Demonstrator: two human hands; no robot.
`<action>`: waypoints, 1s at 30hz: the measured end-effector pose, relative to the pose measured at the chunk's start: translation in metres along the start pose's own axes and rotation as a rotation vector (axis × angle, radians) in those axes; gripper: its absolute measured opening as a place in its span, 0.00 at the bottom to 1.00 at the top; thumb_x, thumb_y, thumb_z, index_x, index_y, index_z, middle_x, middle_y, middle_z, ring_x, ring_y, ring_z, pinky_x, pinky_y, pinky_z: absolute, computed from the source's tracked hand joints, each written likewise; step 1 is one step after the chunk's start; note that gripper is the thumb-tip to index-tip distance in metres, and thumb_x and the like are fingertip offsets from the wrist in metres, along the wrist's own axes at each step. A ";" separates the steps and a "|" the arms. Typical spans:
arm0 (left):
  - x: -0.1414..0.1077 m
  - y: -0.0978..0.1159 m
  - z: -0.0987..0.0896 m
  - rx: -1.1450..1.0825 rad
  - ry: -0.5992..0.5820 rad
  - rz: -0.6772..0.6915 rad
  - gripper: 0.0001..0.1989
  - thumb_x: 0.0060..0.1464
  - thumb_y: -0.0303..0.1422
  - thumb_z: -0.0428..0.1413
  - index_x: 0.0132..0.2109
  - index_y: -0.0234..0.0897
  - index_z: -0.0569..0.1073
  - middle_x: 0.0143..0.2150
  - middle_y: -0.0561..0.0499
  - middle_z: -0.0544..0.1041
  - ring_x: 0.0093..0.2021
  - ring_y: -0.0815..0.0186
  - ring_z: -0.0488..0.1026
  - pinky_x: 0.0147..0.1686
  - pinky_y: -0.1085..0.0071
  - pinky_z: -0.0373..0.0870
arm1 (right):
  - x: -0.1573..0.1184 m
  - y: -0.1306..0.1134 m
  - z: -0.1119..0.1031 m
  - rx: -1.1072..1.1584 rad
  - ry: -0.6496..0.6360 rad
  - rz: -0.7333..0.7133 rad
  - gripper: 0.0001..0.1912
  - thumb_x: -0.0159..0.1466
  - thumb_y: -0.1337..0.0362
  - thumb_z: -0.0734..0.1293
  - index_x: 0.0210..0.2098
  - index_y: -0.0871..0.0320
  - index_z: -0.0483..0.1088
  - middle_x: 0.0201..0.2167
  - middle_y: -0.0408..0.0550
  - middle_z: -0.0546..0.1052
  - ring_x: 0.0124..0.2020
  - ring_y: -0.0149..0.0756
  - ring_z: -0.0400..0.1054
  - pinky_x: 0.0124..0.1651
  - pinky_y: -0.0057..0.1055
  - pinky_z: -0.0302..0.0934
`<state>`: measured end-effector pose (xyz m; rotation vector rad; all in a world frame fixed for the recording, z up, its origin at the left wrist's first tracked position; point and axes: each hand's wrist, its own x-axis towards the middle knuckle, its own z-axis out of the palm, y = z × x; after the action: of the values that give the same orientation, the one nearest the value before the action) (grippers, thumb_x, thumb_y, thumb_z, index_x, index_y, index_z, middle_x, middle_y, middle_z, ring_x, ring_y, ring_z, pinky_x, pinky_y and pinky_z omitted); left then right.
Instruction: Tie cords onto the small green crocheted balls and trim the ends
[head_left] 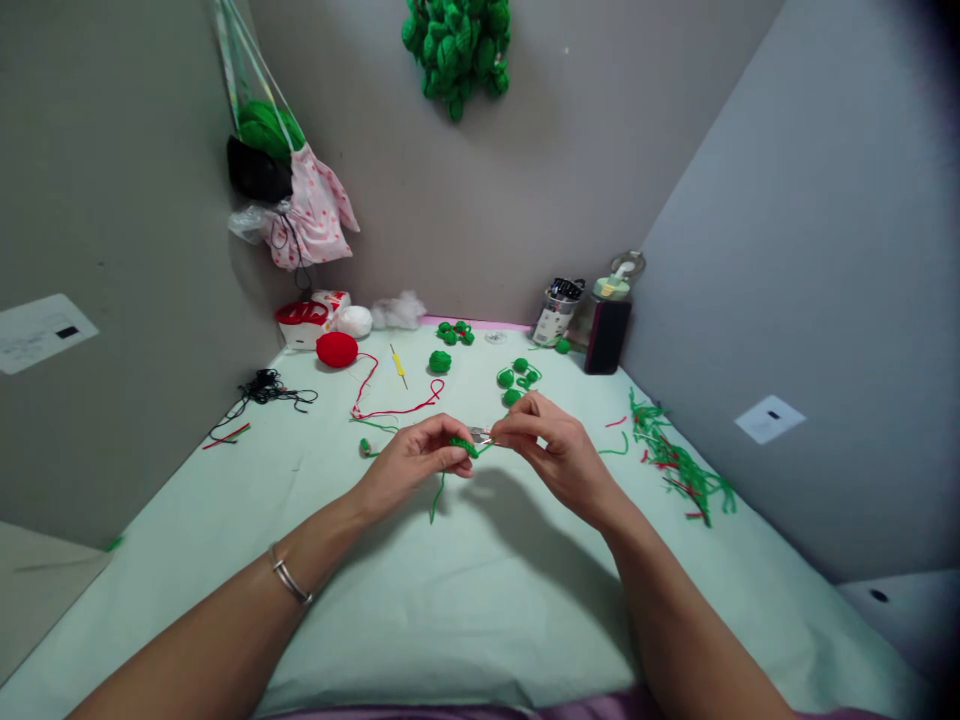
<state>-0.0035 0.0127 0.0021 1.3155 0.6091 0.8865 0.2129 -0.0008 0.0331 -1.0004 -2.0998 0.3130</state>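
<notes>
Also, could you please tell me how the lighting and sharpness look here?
Head view: soft shadow on the pale tabletop beside the right forearm; dark upper-right corner; the green piece in the left hand looks soft, its stitches hard to tell.

Two bare forearms reach inward from the lower corners of the head camera's view, converging at center as the left hand and right hand work close together, apart from each other by a narrow gap. The left hand turns its palm side inward, its fingers curled and pinched toward the thumb, above a left wrist that bends slightly and a forearm ringed by a bracelet. The right hand, knuckles raised, draws thumb and fingertips into a tight pinch pointing left, its forearm angling down toward the lower right.
</notes>
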 end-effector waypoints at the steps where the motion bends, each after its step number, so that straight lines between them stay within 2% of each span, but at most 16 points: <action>1: 0.000 0.000 0.000 -0.002 -0.001 0.003 0.06 0.58 0.33 0.58 0.41 0.36 0.73 0.36 0.53 0.73 0.37 0.68 0.74 0.46 0.65 0.73 | 0.000 0.000 0.000 0.004 -0.001 -0.002 0.08 0.66 0.71 0.65 0.38 0.55 0.76 0.31 0.46 0.70 0.34 0.32 0.65 0.35 0.30 0.59; 11: 0.000 0.001 0.003 -0.023 -0.023 -0.019 0.06 0.57 0.33 0.59 0.41 0.36 0.73 0.36 0.53 0.72 0.36 0.69 0.74 0.45 0.66 0.72 | -0.002 -0.002 0.006 0.091 -0.061 0.037 0.08 0.67 0.69 0.65 0.38 0.54 0.77 0.33 0.45 0.69 0.34 0.31 0.65 0.36 0.29 0.59; 19: 0.000 -0.001 0.004 -0.054 0.004 -0.057 0.10 0.55 0.36 0.61 0.41 0.35 0.73 0.34 0.52 0.74 0.35 0.68 0.74 0.44 0.64 0.72 | -0.001 -0.004 0.014 0.164 -0.001 0.134 0.05 0.66 0.68 0.66 0.39 0.56 0.75 0.33 0.46 0.74 0.33 0.31 0.68 0.34 0.28 0.63; 24: 0.001 -0.006 0.004 -0.077 0.056 -0.087 0.10 0.55 0.36 0.61 0.39 0.34 0.71 0.33 0.52 0.74 0.35 0.68 0.74 0.44 0.65 0.72 | -0.004 -0.007 0.021 0.127 -0.068 -0.012 0.10 0.68 0.67 0.63 0.46 0.54 0.73 0.39 0.49 0.78 0.38 0.33 0.72 0.40 0.30 0.66; 28: 0.002 -0.008 0.006 -0.068 0.077 -0.137 0.10 0.53 0.36 0.61 0.37 0.34 0.71 0.32 0.53 0.74 0.35 0.68 0.75 0.44 0.65 0.72 | -0.007 -0.005 0.029 -0.063 -0.022 -0.087 0.09 0.69 0.68 0.62 0.43 0.54 0.74 0.35 0.48 0.78 0.33 0.31 0.72 0.36 0.28 0.65; 30: 0.003 -0.010 0.006 -0.072 0.064 -0.146 0.11 0.52 0.36 0.63 0.36 0.33 0.71 0.33 0.52 0.75 0.35 0.67 0.75 0.46 0.64 0.71 | -0.008 -0.007 0.031 -0.089 0.013 -0.087 0.10 0.69 0.68 0.61 0.41 0.55 0.75 0.37 0.49 0.78 0.34 0.32 0.72 0.36 0.28 0.65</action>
<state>0.0053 0.0114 -0.0059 1.1665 0.7083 0.8253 0.1894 -0.0083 0.0121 -0.9566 -2.1541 0.1698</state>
